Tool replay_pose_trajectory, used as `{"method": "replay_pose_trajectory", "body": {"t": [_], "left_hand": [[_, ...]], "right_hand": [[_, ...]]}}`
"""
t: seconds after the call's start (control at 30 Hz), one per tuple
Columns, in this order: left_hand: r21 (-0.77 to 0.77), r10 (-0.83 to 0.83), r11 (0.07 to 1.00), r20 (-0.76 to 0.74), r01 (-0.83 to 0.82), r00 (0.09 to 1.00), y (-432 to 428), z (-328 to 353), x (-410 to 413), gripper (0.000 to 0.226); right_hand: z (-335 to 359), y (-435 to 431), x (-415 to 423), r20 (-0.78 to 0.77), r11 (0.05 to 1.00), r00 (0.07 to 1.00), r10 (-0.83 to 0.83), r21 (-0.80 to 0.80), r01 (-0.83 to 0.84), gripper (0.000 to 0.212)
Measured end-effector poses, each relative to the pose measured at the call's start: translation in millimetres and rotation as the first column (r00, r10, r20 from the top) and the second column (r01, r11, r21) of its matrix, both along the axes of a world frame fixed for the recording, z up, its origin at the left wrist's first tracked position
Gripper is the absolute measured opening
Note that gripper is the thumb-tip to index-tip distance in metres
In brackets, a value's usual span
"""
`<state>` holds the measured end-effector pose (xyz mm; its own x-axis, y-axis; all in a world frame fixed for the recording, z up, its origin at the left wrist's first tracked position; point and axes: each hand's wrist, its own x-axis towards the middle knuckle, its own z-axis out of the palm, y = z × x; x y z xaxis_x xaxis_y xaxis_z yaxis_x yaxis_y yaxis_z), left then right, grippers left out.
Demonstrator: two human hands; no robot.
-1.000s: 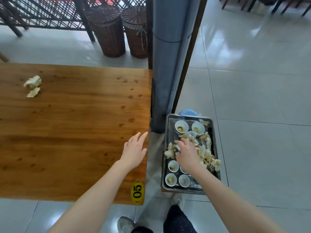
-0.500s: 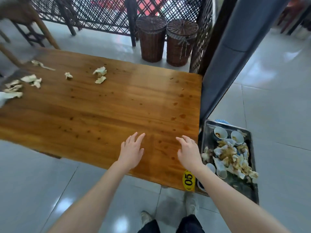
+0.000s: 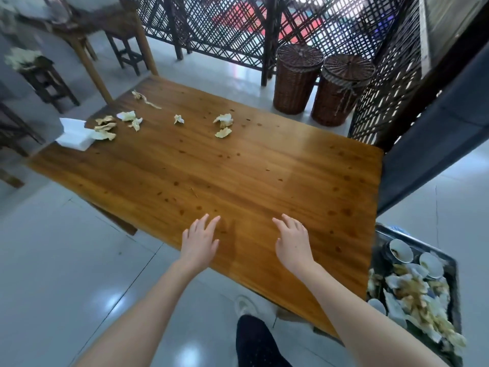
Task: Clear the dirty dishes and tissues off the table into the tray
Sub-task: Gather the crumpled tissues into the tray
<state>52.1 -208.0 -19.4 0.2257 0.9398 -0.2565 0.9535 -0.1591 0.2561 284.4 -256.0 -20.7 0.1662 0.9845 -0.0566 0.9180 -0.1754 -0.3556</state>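
Note:
Several crumpled, stained tissues [image 3: 223, 120] lie scattered on the far left part of the wooden table [image 3: 211, 176], beside a white tissue pack [image 3: 74, 133] at its left edge. A metal tray [image 3: 455, 268] on the floor at the right holds small white cups [image 3: 401, 250] and used tissues [image 3: 412, 295]. My left hand [image 3: 199, 243] and my right hand [image 3: 292, 242] hover over the table's near edge, fingers spread, holding nothing.
Two wicker baskets [image 3: 297, 75] stand behind the table against a lattice screen [image 3: 330, 25]. A dark pillar [image 3: 434, 144] rises at the table's right end. Wooden stools [image 3: 45, 78] and another table stand at the far left. My shoe [image 3: 244, 305] is on the tiled floor.
My right hand left the tray and came over the table beside my left hand. The view swung left, bringing more tissues and the tissue pack into sight.

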Motion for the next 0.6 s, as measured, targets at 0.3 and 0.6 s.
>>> {"method": "replay_pose_trajectory", "body": {"t": [0.3,0.6], "left_hand": [[-0.011,0.090,0.996,-0.034,-0.091,0.995,62,-8,-61,0.059],[0.010,0.080,0.997,-0.077,-0.080,0.994,174,17,-116,0.057]], "right_hand": [[-21,85,-54,-0.014,0.994,0.994,0.107,-0.009,-0.107,0.058],[-29,186,-97,-0.081,0.996,0.996,0.046,-0.071,-0.052,0.056]]}}
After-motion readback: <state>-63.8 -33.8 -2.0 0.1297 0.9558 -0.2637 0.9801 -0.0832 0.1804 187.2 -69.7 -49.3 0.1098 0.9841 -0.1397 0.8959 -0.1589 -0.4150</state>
